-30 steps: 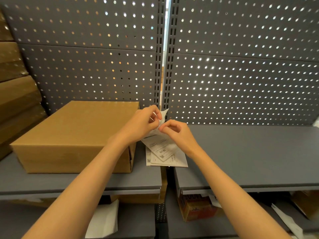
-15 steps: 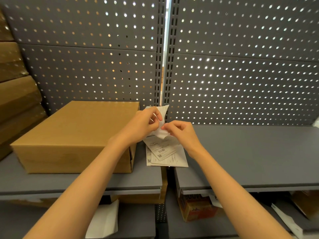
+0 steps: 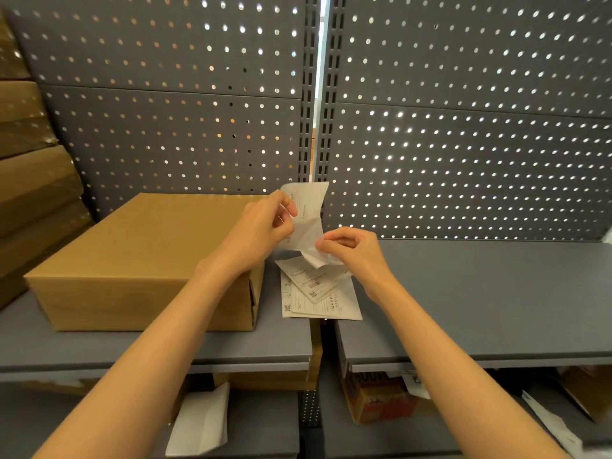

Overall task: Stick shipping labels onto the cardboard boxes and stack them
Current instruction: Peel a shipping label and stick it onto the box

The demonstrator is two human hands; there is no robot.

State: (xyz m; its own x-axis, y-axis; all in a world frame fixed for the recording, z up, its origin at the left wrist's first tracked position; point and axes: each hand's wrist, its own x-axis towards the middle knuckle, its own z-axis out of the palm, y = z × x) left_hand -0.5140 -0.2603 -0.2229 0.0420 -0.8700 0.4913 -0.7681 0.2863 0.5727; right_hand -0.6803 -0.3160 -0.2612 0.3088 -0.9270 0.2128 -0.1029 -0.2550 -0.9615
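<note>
Cardboard box point(image 3: 145, 256) sits bare-topped on the shelf point(image 3: 480, 293), unlabelled. Just right of the box, a label point(image 3: 306, 220) has risen higher than a second ago, pinched by the left hand point(image 3: 265, 226), while the right hand point(image 3: 351, 250) pinches what is probably its backing, peeling downward above the label pile point(image 3: 318, 296). Sticking comes next.

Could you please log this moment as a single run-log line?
step: peeling label | left hand: pinching label | right hand: pulling backing | cardboard box: unlabelled on shelf | spare labels: beside box
</note>
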